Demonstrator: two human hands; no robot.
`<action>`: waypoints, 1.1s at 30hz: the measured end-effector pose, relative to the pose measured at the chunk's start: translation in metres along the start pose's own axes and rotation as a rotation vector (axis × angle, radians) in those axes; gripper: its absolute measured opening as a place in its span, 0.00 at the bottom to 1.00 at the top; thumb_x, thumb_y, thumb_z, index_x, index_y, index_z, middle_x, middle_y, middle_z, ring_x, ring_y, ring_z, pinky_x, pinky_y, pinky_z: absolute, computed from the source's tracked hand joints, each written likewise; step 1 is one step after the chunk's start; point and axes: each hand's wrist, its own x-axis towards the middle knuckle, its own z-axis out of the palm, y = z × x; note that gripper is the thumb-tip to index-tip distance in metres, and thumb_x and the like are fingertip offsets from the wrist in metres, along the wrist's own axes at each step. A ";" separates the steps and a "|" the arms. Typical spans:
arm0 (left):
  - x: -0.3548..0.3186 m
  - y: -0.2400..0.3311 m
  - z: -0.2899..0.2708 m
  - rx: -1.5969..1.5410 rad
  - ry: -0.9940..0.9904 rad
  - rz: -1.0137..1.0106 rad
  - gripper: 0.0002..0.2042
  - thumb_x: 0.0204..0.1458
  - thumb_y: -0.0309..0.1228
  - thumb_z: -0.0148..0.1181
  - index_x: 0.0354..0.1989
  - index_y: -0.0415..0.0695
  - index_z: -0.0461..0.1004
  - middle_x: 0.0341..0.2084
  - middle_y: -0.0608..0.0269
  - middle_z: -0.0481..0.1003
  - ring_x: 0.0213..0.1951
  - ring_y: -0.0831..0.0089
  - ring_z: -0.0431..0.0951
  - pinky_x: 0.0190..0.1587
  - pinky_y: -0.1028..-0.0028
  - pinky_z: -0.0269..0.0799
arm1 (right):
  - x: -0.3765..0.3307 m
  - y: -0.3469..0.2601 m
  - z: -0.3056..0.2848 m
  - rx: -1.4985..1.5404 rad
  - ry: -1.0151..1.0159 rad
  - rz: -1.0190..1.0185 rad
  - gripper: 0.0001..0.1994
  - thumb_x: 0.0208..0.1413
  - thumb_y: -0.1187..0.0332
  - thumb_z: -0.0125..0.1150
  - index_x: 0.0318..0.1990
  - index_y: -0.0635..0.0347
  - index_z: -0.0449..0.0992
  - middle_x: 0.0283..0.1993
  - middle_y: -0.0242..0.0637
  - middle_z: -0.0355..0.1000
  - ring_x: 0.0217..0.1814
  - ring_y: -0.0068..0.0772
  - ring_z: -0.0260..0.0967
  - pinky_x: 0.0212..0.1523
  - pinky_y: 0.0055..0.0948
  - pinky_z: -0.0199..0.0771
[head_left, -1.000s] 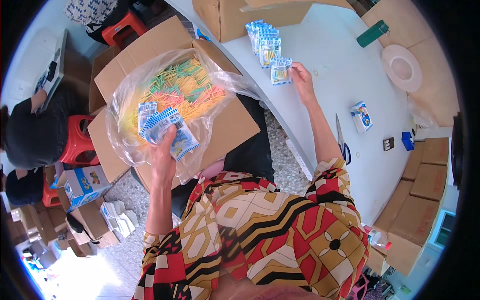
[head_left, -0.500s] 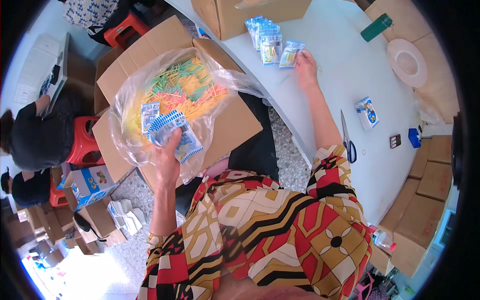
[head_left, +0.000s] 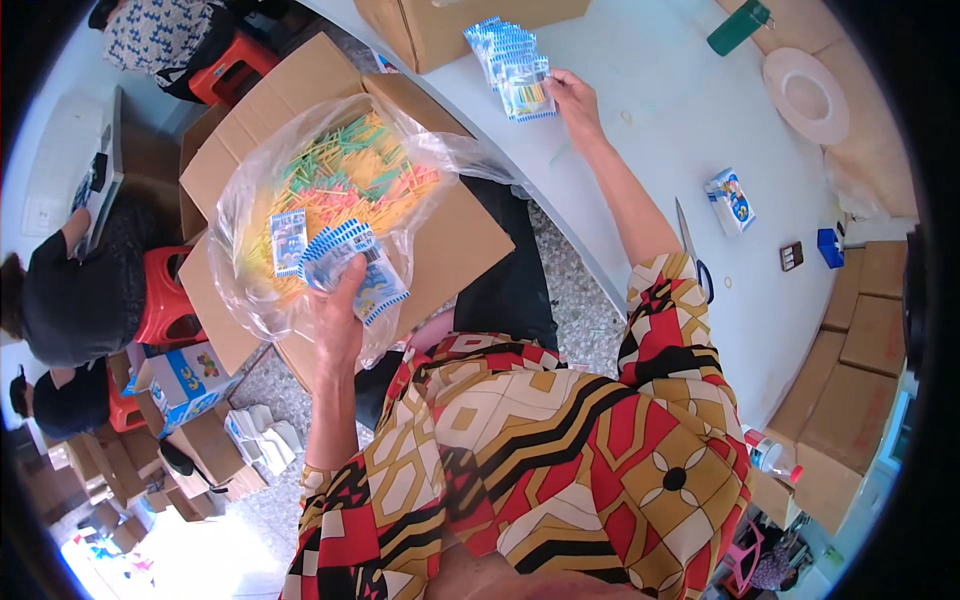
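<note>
Left hand point(head_left: 335, 310) closed in a grip on a fan of blue-and-white packets point(head_left: 345, 265), held over a clear bag of coloured sticks point(head_left: 345, 185) inside an open cardboard box point(head_left: 455, 235) on the floor. Right hand point(head_left: 572, 100) resting with fingertips pinching the nearest of a row of filled packets point(head_left: 515, 65) on the pale grey counter point(head_left: 680, 110). Farther along the counter: a small blue-and-white box point(head_left: 730, 200), scissors point(head_left: 692, 250), a tape roll point(head_left: 805, 95), a green bottle point(head_left: 738, 25). Red stools point(head_left: 175, 300) and stacked cartons point(head_left: 860, 350) around the speckled floor point(head_left: 580, 300).
</note>
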 end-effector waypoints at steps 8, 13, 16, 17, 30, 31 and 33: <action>0.000 0.003 -0.005 0.088 0.058 0.000 0.13 0.48 0.25 0.59 0.43 0.42 0.71 0.33 0.65 0.75 0.35 0.76 0.75 0.40 0.74 0.72 | -0.048 -0.055 -0.016 -0.822 -0.501 -0.317 0.13 0.46 0.77 0.51 0.41 0.60 0.70 0.45 0.41 0.69 0.43 0.37 0.68 0.44 0.30 0.68; 0.011 0.000 0.005 0.060 -0.063 0.050 0.12 0.47 0.25 0.60 0.41 0.40 0.72 0.33 0.65 0.75 0.33 0.78 0.75 0.36 0.77 0.72 | -0.068 -0.051 -0.027 -1.067 -0.649 -0.624 0.16 0.41 0.79 0.49 0.42 0.61 0.68 0.46 0.44 0.67 0.48 0.49 0.64 0.49 0.38 0.66; 0.009 0.004 0.005 0.014 -0.078 0.016 0.11 0.47 0.24 0.60 0.40 0.40 0.72 0.32 0.65 0.76 0.32 0.80 0.75 0.35 0.78 0.72 | -0.063 -0.058 -0.020 -1.234 -0.760 -0.509 0.13 0.42 0.79 0.49 0.39 0.62 0.67 0.46 0.45 0.66 0.46 0.49 0.64 0.46 0.39 0.67; 0.008 0.005 0.004 -0.013 -0.093 -0.018 0.10 0.47 0.24 0.60 0.39 0.40 0.73 0.31 0.66 0.76 0.31 0.80 0.75 0.34 0.79 0.72 | -0.062 -0.060 -0.016 -1.261 -0.780 -0.472 0.12 0.42 0.79 0.49 0.37 0.63 0.67 0.44 0.45 0.67 0.45 0.50 0.65 0.45 0.40 0.67; 0.006 -0.003 -0.007 -0.036 0.068 0.085 0.11 0.43 0.21 0.62 0.38 0.40 0.75 0.30 0.66 0.77 0.30 0.82 0.75 0.33 0.80 0.72 | -0.114 -0.130 0.083 -0.102 -0.805 0.249 0.09 0.54 0.70 0.51 0.42 0.58 0.67 0.28 0.24 0.64 0.22 0.11 0.56 0.20 0.13 0.58; 0.006 -0.003 -0.007 -0.041 0.063 0.083 0.11 0.43 0.21 0.62 0.38 0.40 0.75 0.30 0.66 0.77 0.30 0.82 0.75 0.33 0.80 0.72 | -0.123 -0.134 0.094 -0.059 -0.855 0.295 0.09 0.54 0.69 0.51 0.42 0.59 0.67 0.27 0.24 0.63 0.22 0.11 0.56 0.19 0.12 0.58; 0.004 -0.002 -0.008 -0.020 0.104 0.114 0.11 0.43 0.21 0.63 0.37 0.40 0.75 0.30 0.66 0.77 0.30 0.82 0.75 0.34 0.80 0.72 | -0.140 -0.139 0.117 0.030 -0.927 0.358 0.09 0.55 0.68 0.51 0.42 0.60 0.68 0.26 0.24 0.62 0.21 0.11 0.55 0.18 0.12 0.58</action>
